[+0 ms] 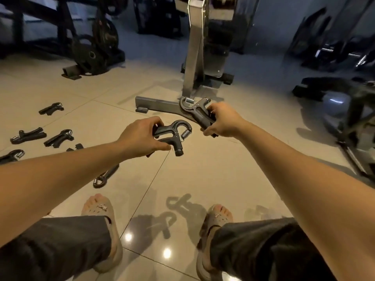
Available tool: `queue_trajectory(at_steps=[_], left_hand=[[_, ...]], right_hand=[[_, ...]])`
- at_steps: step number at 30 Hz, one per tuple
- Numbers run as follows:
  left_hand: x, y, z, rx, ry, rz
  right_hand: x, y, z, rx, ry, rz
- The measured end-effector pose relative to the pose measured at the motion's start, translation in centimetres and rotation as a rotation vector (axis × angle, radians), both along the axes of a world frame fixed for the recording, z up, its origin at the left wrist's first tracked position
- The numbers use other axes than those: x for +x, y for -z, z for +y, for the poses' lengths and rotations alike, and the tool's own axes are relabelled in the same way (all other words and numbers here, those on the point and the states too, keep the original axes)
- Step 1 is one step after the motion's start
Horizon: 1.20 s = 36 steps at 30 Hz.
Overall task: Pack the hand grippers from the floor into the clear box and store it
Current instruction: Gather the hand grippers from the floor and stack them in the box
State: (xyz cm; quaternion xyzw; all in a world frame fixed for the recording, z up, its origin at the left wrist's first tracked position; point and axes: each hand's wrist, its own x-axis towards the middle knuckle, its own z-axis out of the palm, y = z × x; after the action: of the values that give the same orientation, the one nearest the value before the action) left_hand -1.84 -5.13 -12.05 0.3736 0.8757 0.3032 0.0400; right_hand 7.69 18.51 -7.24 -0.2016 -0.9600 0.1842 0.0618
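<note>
The left hand (142,136) curls its thumb and fingers round the handles of a black plastic hand gripper with a steel coil spring (172,134) and holds it clear of the ground, its arched head and spring turned towards the other hand. The right hand (223,120) clasps the handles of a second black hand gripper (197,112), whose spring end points up and away. The two held grippers are near each other but apart.

Both sit on the near side of the grey steel machine upright (191,57). The right-hand one overlaps, in this view, the spot where the upright meets its flat base foot (158,103).

Loose black hand grippers lie on the glossy beige tiled floor (203,169), all well to the left of the upright:
- One (51,108) lies farthest from the person.
- Two (28,135) (59,137) lie side by side, nearer the person.
- One (12,156) lies at the picture's left edge.
- One (105,176) lies closest to the person, partly hidden under the left forearm.
- Another dark piece (77,147) shows just above that forearm, too covered to make out.

Black weight plates (91,55) lean on a rack to the left of the upright and farther back. Beige sandals (101,211) on the person's feet rest on the tiles, well to the near side of the upright.
</note>
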Motion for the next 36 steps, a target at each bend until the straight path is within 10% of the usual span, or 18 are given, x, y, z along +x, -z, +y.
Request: queue_trajectory(at_steps=[36], left_hand=[[30.8,-1.2,12.8,-0.289,0.402,-0.073]], right_hand=[[43.0,-0.1,6.9,-0.157,0.336,-0.231]])
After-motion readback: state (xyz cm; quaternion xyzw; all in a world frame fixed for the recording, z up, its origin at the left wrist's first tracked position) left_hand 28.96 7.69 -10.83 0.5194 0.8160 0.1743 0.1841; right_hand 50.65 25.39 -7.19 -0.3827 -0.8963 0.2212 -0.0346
